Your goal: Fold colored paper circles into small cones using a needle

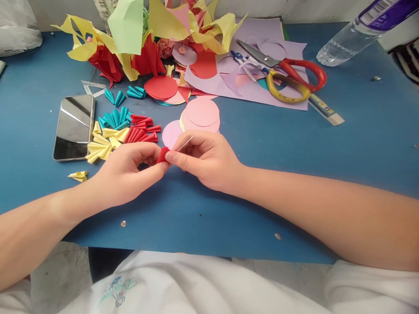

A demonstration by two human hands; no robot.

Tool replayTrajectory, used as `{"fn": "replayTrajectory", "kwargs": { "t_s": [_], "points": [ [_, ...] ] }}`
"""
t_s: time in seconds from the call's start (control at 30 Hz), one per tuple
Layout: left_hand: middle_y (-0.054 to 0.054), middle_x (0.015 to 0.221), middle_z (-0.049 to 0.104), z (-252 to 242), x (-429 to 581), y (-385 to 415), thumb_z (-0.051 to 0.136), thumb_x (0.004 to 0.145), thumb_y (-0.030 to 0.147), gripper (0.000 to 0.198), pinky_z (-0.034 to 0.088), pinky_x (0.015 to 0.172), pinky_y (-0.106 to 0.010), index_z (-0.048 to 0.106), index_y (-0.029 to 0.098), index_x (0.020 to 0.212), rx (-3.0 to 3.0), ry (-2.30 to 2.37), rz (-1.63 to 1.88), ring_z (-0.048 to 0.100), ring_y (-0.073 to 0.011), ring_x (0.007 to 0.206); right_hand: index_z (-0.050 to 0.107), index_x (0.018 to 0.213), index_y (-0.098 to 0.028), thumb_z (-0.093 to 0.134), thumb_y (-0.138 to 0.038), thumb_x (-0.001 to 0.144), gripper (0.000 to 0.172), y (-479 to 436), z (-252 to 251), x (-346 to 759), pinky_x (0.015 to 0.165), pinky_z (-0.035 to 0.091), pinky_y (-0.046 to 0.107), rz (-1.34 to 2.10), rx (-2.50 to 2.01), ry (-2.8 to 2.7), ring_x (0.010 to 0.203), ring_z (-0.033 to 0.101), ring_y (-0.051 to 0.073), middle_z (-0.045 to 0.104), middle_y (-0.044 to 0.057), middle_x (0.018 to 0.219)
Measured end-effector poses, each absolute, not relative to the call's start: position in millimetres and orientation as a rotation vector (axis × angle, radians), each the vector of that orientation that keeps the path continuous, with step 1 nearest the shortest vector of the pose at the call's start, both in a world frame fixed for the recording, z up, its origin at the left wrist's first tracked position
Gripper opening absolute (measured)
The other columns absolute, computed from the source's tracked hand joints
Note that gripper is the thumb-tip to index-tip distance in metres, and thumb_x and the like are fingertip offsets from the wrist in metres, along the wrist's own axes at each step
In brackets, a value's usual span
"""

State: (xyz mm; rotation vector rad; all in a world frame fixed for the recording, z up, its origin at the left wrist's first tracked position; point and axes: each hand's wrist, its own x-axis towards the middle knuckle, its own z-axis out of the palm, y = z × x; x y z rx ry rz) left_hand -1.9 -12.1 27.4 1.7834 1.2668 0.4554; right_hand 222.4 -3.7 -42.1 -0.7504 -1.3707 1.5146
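Observation:
My left hand (127, 172) and my right hand (204, 159) meet over the blue table (327, 148), both pinching a small rolled red paper piece (163, 155) between fingertips. A thin needle-like pin (185, 143) pokes out from my right fingers. Just beyond lie pink paper circles (199, 115). To the left sit groups of small paper cones: red (144, 131), yellow (103, 146) and teal (114, 118). One yellow cone (78, 176) lies apart near my left wrist.
A phone (74, 126) lies face up at left. Colored paper scraps (147, 39) pile at the back. Scissors (288, 72) rest on lilac sheets (262, 52), a ruler (324, 109) beside them. A plastic bottle (356, 30) lies at back right.

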Motion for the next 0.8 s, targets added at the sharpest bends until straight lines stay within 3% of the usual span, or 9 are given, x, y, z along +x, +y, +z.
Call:
{"fn": "replayTrajectory", "kwargs": {
  "t_s": [0.3,0.57,0.8],
  "points": [
    [0.003,0.069,0.059,22,-4,-4,0.07,0.095,0.042,0.029,0.043,0.062,-0.032,0.066,0.024,0.072,1.804,1.198,0.411,0.053,-0.0164,0.067,0.075,0.087,-0.026,0.114,-0.07,0.088,0.059,-6,-42,222,0.071,0.064,0.035,1.566,-0.762,-1.371,0.079,0.075,0.022,0.082,0.002,0.085],
    [0.003,0.075,0.068,27,-2,-7,0.065,0.1,0.04,0.027,0.048,0.069,-0.032,0.072,0.024,0.079,1.852,1.181,0.399,0.061,-0.0183,0.073,0.076,0.087,-0.025,0.112,-0.067,0.092,0.056,-5,-41,222,0.076,0.067,0.037,1.599,-0.701,-1.4,0.081,0.078,0.022,0.08,0.002,0.084],
    [0.002,0.08,0.071,34,-5,-6,0.056,0.108,0.032,0.024,0.051,0.074,-0.032,0.067,0.026,0.087,2.041,1.08,0.208,0.066,-0.0204,0.077,0.081,0.088,-0.027,0.11,-0.061,0.097,0.045,-6,-41,228,0.074,0.064,0.039,1.616,-0.71,-1.487,0.081,0.077,0.024,0.085,0.002,0.086]
  ]
}}
